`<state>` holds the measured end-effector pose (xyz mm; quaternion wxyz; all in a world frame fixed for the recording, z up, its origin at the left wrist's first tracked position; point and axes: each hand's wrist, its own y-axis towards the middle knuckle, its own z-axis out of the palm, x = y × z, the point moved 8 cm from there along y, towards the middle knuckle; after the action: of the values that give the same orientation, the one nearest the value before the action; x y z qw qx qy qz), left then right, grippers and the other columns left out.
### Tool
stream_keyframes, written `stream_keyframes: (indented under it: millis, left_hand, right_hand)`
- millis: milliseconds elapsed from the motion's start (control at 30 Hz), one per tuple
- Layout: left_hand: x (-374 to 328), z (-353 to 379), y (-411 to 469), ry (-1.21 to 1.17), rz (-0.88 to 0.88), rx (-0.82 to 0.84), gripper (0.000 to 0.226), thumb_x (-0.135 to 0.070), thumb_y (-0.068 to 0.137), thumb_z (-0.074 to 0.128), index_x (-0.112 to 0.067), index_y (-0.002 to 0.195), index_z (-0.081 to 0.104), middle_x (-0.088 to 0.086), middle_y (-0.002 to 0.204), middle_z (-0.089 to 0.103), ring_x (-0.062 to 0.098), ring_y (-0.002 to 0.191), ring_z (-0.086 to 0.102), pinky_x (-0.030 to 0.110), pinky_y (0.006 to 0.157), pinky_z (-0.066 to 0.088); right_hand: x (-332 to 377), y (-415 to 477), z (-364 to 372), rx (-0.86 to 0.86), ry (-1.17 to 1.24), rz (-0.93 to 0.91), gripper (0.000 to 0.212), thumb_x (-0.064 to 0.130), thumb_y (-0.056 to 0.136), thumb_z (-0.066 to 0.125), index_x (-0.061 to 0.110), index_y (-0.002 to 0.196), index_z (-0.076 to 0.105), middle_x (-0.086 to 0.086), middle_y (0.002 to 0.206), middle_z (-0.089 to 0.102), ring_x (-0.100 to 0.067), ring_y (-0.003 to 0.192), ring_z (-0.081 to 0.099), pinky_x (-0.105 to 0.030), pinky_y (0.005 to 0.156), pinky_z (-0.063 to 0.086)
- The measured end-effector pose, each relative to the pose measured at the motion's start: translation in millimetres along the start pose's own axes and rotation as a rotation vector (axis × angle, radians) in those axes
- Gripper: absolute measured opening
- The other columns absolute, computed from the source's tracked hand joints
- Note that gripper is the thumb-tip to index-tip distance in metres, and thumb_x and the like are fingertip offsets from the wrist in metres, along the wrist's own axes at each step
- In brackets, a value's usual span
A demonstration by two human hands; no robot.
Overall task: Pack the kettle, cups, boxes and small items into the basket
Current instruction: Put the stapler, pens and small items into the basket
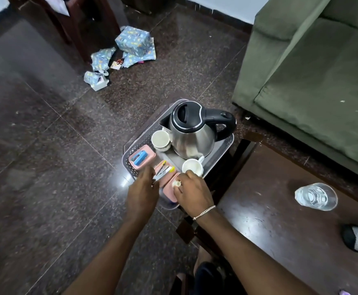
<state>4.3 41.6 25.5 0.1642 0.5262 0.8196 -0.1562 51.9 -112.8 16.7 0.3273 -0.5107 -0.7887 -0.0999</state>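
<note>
- Both bare forearms stretched forward and slightly toward each other, coming from the lower edge of the view.
- Left hand point(142, 190) seen from the back, palm down, fingers curled around something thin at the fingertips.
- Right hand point(191, 191) also palm down, fingers bent, a small pale thing pinched at the thumb side.
- Thin silver chain bracelet point(204, 212) around the right wrist.
- Hands near each other, not touching.

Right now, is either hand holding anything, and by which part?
The left hand pinches a pen-like item by its near end; the right hand holds a small white object at its fingertips.
</note>
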Motion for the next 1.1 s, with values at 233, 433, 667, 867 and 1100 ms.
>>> stream_keyframes:
  millis: [233, 433, 667, 867, 1100]
  left_hand:
    - [0.9, 8.4, 10.5, 0.008, 0.052, 0.076, 0.027, -0.011, 0.086, 0.069, -0.018, 0.097, 0.046, 0.013, 0.104, 0.066, 0.039, 0.088, 0.063, 0.042, 0.067, 0.048]
    - [-1.1, 14.1, 12.0, 0.035, 0.063, 0.14, 0.032, -0.013, 0.085, 0.073, -0.014, 0.111, 0.053, 0.013, 0.116, 0.066, 0.036, 0.101, 0.064, 0.045, 0.078, 0.055]
    - [-6.4, 11.1, 12.5, 0.071, 0.074, 0.149, 0.047, -0.018, 0.078, 0.083, -0.008, 0.118, 0.06, 0.016, 0.118, 0.063, 0.039, 0.107, 0.059, 0.044, 0.087, 0.05]
    - [-64.8, 1.9, 5.9, 0.037, 0.285, 0.027, 0.039, -0.031, 0.083, 0.08, -0.014, 0.113, 0.06, 0.008, 0.11, 0.059, 0.032, 0.104, 0.056, 0.042, 0.086, 0.047]
    - [-186.1, 52.5, -36.0, -0.03, 0.634, 0.189, 0.043, -0.042, 0.088, 0.073, -0.017, 0.12, 0.06, 0.002, 0.113, 0.056, 0.028, 0.106, 0.058, 0.039, 0.086, 0.052]
  right_hand:
    - [1.9, 11.5, 14.9, 0.036, -0.101, 0.011, 0.022, 0.027, 0.086, 0.061, 0.011, 0.099, 0.067, -0.013, 0.103, 0.064, -0.036, 0.097, 0.061, -0.045, 0.086, 0.046]
    - [-0.2, 10.5, 21.9, 0.045, -0.151, 0.001, 0.022, 0.028, 0.084, 0.062, 0.009, 0.094, 0.067, -0.012, 0.102, 0.064, -0.035, 0.099, 0.06, -0.043, 0.086, 0.043]
    - [-12.1, -5.5, 4.9, -0.024, -0.12, -0.013, 0.033, 0.035, 0.087, 0.065, 0.015, 0.114, 0.068, -0.007, 0.11, 0.062, -0.031, 0.105, 0.059, -0.044, 0.081, 0.041]
    - [-66.1, -52.9, -46.6, -0.174, 0.025, 0.026, 0.035, 0.032, 0.084, 0.073, 0.014, 0.114, 0.068, -0.005, 0.103, 0.062, -0.029, 0.094, 0.064, -0.046, 0.081, 0.051]
    - [-187.4, -145.1, -108.6, -0.309, 0.094, 0.282, 0.029, 0.023, 0.083, 0.081, 0.011, 0.107, 0.07, 0.0, 0.094, 0.057, -0.029, 0.087, 0.066, -0.045, 0.082, 0.055]
